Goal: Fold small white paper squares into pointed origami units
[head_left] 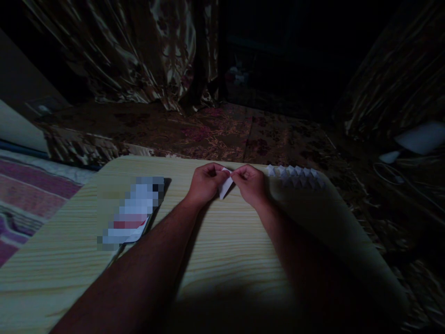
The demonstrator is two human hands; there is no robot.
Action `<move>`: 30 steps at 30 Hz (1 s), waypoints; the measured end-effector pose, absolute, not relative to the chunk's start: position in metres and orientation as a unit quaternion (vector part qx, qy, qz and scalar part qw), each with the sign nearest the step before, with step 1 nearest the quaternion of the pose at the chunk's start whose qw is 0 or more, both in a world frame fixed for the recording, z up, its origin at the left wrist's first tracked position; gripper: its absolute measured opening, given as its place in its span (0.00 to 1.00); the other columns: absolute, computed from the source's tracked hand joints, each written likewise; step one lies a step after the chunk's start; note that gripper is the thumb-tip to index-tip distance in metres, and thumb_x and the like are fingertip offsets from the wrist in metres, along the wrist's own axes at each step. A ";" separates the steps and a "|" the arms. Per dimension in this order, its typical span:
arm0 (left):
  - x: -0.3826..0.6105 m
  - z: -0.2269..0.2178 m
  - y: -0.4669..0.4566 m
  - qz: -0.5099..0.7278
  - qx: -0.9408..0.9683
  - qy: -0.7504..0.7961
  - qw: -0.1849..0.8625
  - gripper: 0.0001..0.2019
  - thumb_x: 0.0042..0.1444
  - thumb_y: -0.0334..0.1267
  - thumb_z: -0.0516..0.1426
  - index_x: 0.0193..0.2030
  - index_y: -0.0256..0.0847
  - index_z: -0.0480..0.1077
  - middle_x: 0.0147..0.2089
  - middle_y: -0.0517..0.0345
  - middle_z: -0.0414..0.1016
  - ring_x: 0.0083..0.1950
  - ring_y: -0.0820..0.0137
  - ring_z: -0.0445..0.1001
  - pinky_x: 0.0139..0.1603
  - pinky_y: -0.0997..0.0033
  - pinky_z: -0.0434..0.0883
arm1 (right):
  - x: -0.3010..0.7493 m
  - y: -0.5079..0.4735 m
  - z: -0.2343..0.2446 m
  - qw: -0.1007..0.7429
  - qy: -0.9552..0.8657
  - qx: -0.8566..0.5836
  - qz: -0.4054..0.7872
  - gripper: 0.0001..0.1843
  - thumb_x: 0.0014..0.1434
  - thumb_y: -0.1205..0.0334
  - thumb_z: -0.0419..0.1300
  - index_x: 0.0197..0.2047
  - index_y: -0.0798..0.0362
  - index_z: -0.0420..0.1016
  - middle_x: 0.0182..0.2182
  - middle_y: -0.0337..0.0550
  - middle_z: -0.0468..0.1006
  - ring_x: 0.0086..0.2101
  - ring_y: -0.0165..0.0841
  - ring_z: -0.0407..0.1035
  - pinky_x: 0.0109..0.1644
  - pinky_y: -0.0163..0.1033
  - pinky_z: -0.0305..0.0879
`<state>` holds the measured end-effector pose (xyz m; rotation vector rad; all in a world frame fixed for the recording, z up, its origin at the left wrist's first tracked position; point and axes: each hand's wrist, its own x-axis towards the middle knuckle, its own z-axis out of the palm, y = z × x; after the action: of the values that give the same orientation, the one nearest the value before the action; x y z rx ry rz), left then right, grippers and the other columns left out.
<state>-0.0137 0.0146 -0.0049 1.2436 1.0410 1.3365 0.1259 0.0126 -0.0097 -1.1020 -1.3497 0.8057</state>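
Note:
A small piece of folded white paper (225,186) is pinched between my two hands, over the far part of the wooden table. My left hand (205,184) grips its left side with thumb and fingers, and my right hand (251,183) holds its upper right corner. The paper's lower end tapers to a point that hangs down between the hands. Beyond my right hand, several small folded white paper pieces (295,176) stand in rows near the table's far right corner. My fingers cover the upper part of the held paper.
On the pale wooden table (222,250), a blurred-out phone-like object (134,211) lies to the left. Patterned curtains (174,51) hang behind a cloth-covered ledge (215,130). A striped bedspread (31,190) is at left. At right are a white object (422,138) and a cable (413,183).

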 end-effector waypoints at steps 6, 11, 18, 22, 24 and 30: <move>-0.013 -0.003 0.013 0.566 0.493 0.440 0.493 0.14 0.44 0.44 0.64 0.31 0.35 0.73 0.25 0.58 0.74 0.23 0.76 0.68 0.24 0.77 0.63 | 0.125 0.014 -0.011 0.583 -0.536 -0.463 0.399 0.09 0.46 0.61 0.64 0.33 0.54 0.72 0.24 0.38 0.76 0.25 0.30 0.70 0.29 0.34 0.66; -0.013 -0.003 0.014 0.574 0.485 0.430 0.500 0.15 0.42 0.46 0.65 0.31 0.35 0.73 0.25 0.57 0.75 0.23 0.75 0.69 0.25 0.75 0.64 | 0.126 0.013 -0.008 0.566 -0.531 -0.460 0.432 0.08 0.47 0.60 0.62 0.32 0.55 0.75 0.22 0.38 0.76 0.24 0.29 0.70 0.28 0.33 0.66; -0.014 -0.004 0.015 0.569 0.483 0.427 0.510 0.16 0.41 0.46 0.66 0.32 0.35 0.74 0.26 0.55 0.76 0.24 0.73 0.70 0.25 0.75 0.65 | 0.128 0.013 -0.008 0.565 -0.528 -0.459 0.439 0.10 0.49 0.58 0.61 0.32 0.56 0.76 0.20 0.39 0.75 0.23 0.28 0.69 0.27 0.33 0.65; -0.015 -0.005 0.015 0.565 0.487 0.423 0.515 0.16 0.42 0.46 0.66 0.32 0.34 0.74 0.26 0.55 0.76 0.25 0.72 0.71 0.26 0.74 0.66 | 0.128 0.014 -0.010 0.566 -0.532 -0.454 0.436 0.10 0.49 0.58 0.61 0.32 0.56 0.76 0.20 0.39 0.75 0.22 0.28 0.69 0.27 0.33 0.65; -0.015 -0.005 0.015 0.564 0.487 0.428 0.513 0.16 0.41 0.46 0.66 0.32 0.35 0.74 0.26 0.55 0.76 0.25 0.72 0.71 0.26 0.74 0.66 | 0.128 0.014 -0.011 0.564 -0.533 -0.457 0.434 0.10 0.49 0.58 0.61 0.32 0.55 0.76 0.20 0.38 0.75 0.23 0.28 0.70 0.27 0.33 0.66; -0.014 -0.004 0.015 0.562 0.483 0.430 0.515 0.17 0.40 0.47 0.66 0.31 0.35 0.74 0.26 0.55 0.76 0.24 0.73 0.70 0.26 0.74 0.66 | 0.128 0.014 -0.010 0.556 -0.535 -0.470 0.429 0.10 0.49 0.57 0.60 0.31 0.56 0.75 0.20 0.38 0.75 0.22 0.28 0.69 0.27 0.33 0.66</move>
<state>-0.0143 0.0148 -0.0037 1.1605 1.0332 1.3506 0.1275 0.0140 -0.0097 -1.1093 -1.2626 1.0117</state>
